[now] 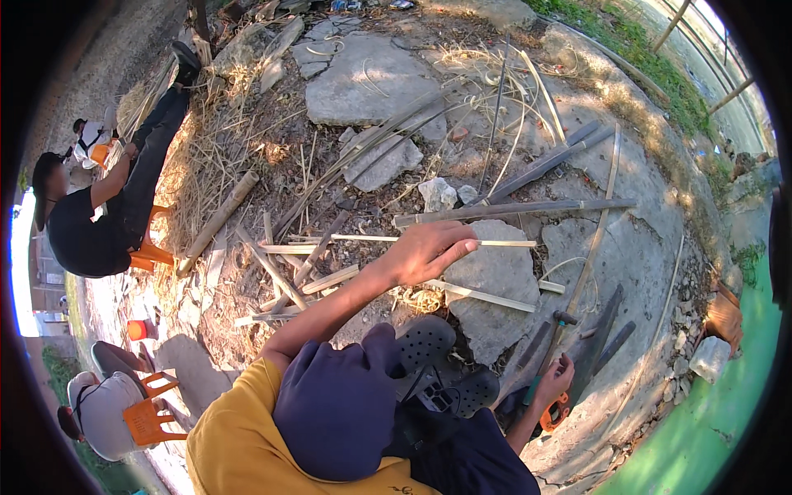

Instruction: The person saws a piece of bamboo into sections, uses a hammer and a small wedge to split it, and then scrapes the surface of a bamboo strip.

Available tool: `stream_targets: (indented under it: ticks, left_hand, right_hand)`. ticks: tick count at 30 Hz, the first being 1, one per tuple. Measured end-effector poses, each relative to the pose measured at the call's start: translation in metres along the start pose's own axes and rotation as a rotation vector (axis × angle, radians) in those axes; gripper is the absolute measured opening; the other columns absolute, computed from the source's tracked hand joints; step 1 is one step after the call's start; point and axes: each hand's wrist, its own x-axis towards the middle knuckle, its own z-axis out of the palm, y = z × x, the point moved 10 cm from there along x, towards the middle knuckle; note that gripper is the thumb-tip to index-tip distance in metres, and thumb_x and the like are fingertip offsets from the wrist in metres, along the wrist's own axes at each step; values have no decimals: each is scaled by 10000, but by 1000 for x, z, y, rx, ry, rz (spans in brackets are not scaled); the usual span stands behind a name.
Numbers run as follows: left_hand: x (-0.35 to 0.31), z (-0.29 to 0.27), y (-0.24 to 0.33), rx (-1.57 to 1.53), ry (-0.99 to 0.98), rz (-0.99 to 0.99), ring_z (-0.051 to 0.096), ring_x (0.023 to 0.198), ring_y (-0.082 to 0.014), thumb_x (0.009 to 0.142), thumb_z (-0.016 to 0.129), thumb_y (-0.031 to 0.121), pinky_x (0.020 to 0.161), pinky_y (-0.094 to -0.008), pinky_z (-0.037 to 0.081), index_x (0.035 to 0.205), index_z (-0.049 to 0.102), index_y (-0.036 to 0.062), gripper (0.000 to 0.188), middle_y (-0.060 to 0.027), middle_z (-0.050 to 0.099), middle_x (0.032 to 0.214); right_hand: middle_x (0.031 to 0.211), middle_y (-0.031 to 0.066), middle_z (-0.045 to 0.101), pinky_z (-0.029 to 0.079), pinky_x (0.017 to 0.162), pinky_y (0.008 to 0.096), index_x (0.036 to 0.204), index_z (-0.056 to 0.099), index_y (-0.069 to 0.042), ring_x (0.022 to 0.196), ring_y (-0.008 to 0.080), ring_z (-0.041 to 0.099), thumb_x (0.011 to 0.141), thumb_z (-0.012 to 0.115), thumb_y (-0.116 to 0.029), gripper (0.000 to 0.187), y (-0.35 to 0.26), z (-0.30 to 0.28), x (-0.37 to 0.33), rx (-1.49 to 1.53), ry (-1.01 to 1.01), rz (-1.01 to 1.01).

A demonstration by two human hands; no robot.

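Note:
My left hand (431, 252) reaches out over the ground, its fingers closed around a thin pale bamboo strip (511, 243). The strip shows on both sides of the hand. Another pale split strip (487, 297) lies just below, across a flat concrete slab (493, 272). Down at the right, my right hand (554, 380) has curled fingers, and what they hold, if anything, is hidden. Beside it is a hammer-like tool (532, 389) with a green handle and dark head; whether the hand touches it I cannot tell. An orange-handled thing (555, 412) shows near my right wrist.
Dark bamboo lengths (528, 210) and a thick bamboo pole (219, 221) lie on broken concrete, with split pieces (330, 280) and curled shavings (495, 74) around. A person in black (87, 227) and one in grey (115, 417) sit on orange stools at left. An orange container (137, 330) stands there.

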Motion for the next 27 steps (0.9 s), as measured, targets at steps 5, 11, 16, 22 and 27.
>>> stream_targets:
  ticks: [5,11,16,22,27]
  left_hand:
    - [-45,28,-60,446,-123,-7,647,912,-343,1025,639,365,809,-464,524,1196,673,66,346,-121,622,1000]
    - [-54,122,-54,304,-164,-8,636,936,-343,985,692,338,797,-454,534,1274,640,121,365,-128,578,1016]
    - [-30,175,-44,284,-298,57,553,1237,-386,933,756,283,994,-467,506,1485,468,117,645,-202,487,1349]
    - [-54,158,-80,311,-347,-38,368,1464,-421,813,847,234,1211,-505,344,1581,333,93,935,-221,360,1547]
    - [-110,94,-131,649,-316,-236,370,1463,-384,786,849,198,1228,-527,295,1531,411,113,868,-184,390,1532]
  right_hand:
    - [1113,135,656,526,793,382,1240,647,1,931,264,650,991,617,-65,259,-32,18,3,127,-58,-112]
    - [1150,133,655,521,824,374,1275,643,4,975,260,650,973,614,-29,305,-67,17,-3,141,-117,-189]
    - [1250,163,627,523,899,390,1401,569,-9,1080,282,640,956,622,-13,448,-96,25,-7,206,-164,-193]
    - [1414,189,558,482,1054,455,1506,488,-49,1286,356,569,915,662,6,618,-128,30,-10,89,-142,-306]
    - [1498,185,510,380,1165,486,1536,478,-91,1422,391,465,908,733,-61,679,-177,60,-17,-174,-271,-664]
